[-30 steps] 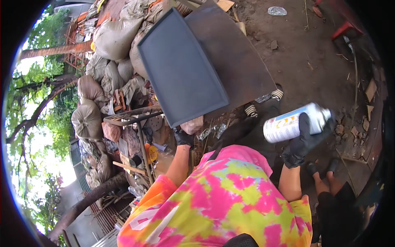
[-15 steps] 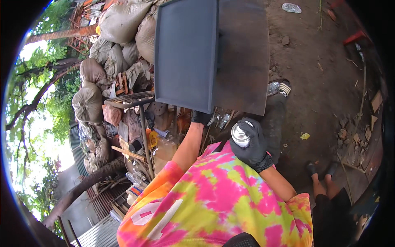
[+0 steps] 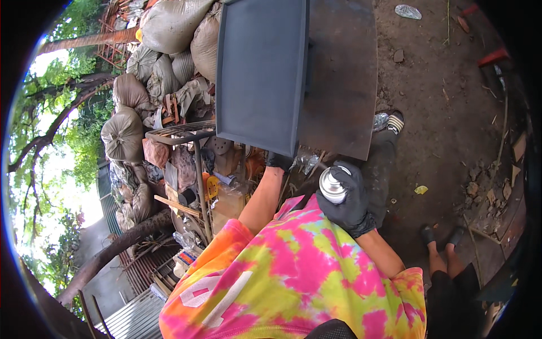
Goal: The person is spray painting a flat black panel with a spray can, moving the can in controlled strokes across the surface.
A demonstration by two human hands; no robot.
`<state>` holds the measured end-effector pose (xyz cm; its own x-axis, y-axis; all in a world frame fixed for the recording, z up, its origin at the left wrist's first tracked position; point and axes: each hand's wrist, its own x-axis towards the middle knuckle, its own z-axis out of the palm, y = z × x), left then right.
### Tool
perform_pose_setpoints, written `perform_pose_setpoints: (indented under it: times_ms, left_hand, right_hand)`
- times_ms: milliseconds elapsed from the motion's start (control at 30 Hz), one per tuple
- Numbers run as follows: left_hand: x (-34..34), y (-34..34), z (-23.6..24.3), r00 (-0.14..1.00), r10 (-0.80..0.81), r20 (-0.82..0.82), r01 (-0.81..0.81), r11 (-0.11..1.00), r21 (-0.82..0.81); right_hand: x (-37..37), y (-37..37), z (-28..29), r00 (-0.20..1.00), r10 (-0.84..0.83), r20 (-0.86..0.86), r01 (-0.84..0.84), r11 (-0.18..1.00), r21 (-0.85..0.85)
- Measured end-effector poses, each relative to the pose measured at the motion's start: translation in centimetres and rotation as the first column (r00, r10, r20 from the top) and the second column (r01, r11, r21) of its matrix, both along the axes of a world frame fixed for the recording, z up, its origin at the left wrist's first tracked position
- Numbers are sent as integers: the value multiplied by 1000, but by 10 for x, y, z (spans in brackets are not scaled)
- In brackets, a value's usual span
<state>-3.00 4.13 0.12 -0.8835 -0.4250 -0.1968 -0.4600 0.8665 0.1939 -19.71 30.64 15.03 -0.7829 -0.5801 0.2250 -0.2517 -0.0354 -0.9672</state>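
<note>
A dark grey rimmed tray (image 3: 260,73) lies over a brown flat board (image 3: 339,93) in front of me. My left hand (image 3: 279,160), black-gloved, reaches under the tray's near edge; its fingers are hidden behind it. My right hand (image 3: 347,206), also gloved in black, is closed round a spray can (image 3: 332,189), held top-up close to my tie-dyed shirt, just short of the board's near corner.
Stacked sacks (image 3: 122,134), rubble and a metal frame (image 3: 198,181) fill the left, beside trees. Dirt ground (image 3: 429,113) lies right, with scattered debris and a red object (image 3: 491,58). Another person's feet (image 3: 427,234) stand at lower right. My sandalled foot (image 3: 395,123) is beside the board.
The tray and board have swung from tilted to nearly straight and shifted right in view. My right hand has moved leftward and turned the can from lying sideways to top-up.
</note>
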Motion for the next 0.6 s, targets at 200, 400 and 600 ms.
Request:
perform_pose_setpoints:
  times_ms: [200, 400, 600]
  left_hand:
    - [-16, 18, 21, 987, 119, -106, -97, 978, 186]
    - [-6, 27, 8, 845, 513, -152, -250, 630, 735]
    - [-2, 30, -7, 745, 647, -165, -185, 438, 880]
  right_hand:
    - [-37, -28, -7, 996, -55, 70, 58, 998, -31]
    - [-98, -71, -16, 992, -88, 88, 96, 991, -94]
    - [-167, -115, -24, 984, -124, 129, 138, 984, -109]
